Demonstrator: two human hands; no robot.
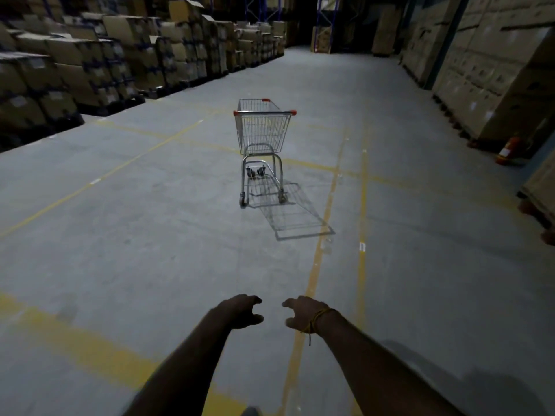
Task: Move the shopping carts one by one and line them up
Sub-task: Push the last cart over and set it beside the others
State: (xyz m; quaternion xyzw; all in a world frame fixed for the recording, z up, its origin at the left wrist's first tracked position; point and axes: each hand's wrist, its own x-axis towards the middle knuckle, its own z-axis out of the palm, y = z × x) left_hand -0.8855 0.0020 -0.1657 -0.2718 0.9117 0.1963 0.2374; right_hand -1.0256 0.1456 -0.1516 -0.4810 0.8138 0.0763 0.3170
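One silver wire shopping cart (263,136) with red corner caps stands alone on the grey floor, several steps ahead of me, its handle end facing me. Its shadow falls to the right on the floor. My left hand (244,311) and my right hand (303,315) reach forward side by side, low in the view, well short of the cart. Both hands hold nothing, with fingers loosely curled. A yellow string is tied round my right wrist.
Stacked cardboard boxes on pallets (90,64) line the left side, and tall wrapped box stacks (495,73) line the right. A red fire extinguisher (509,150) stands by the right stacks. Yellow floor lines (362,205) cross the wide aisle. Blue racking (324,22) stands at the far end.
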